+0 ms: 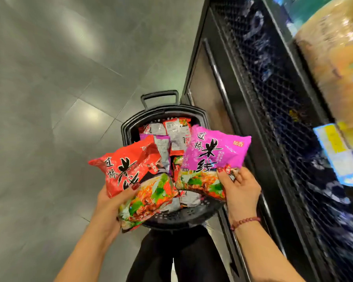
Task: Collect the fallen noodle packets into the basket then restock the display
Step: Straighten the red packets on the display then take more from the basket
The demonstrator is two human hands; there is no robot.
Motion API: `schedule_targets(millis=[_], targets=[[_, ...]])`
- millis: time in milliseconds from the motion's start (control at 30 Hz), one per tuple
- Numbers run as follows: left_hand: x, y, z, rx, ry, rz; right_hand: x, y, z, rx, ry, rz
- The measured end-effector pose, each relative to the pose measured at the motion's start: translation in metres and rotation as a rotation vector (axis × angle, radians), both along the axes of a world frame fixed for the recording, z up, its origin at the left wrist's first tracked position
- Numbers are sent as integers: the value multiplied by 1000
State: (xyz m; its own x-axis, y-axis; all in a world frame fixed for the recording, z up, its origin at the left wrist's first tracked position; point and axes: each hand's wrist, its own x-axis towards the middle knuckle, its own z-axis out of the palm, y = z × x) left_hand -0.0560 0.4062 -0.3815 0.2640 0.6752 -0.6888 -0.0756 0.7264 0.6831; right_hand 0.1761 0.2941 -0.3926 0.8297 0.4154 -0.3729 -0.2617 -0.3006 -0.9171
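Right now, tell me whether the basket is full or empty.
Partly full: the basket holds a heap of noodle packets, but its perforated inner wall shows bare near the rim.

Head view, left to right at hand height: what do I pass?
Grey floor → red packet, gripped by the left hand → purple packet, gripped by the right hand → black mesh display → blue shelf label.

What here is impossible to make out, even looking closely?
Head view only.
Packets deep in the basket: covered by the red packet and purple packet held above.
Fingers of the left hand: mostly behind the red packet.
Display goods at right: blurred, cut off by the edge.
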Motion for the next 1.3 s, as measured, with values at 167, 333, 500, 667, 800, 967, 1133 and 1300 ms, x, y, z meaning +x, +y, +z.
schedule_targets(millis=[167, 333, 500, 667, 800, 967, 1133, 1300], targets=[[7, 2, 89, 113, -8, -180, -18, -47, 113, 122, -89, -196], [25, -8, 128, 177, -23, -299, -32, -90, 169, 157, -216, -321], [71, -35, 162, 172, -109, -433, -23, -153, 196, 165, -296, -552], [126, -73, 189, 211, -150, -562, 3, -215, 201, 166, -306, -756], [172, -109, 199, 241, -172, -570, 35, -273, 195, 130, -333, -892], [220, -162, 214, 231, -219, -616, 81, -332, 201, 18, -376, -1000], [252, -199, 211, 255, -251, -616, 130, -349, 195, -286, -409, -1039], [263, -212, 218, 323, -246, -607, 151, -332, 186, -365, -429, -1009]])
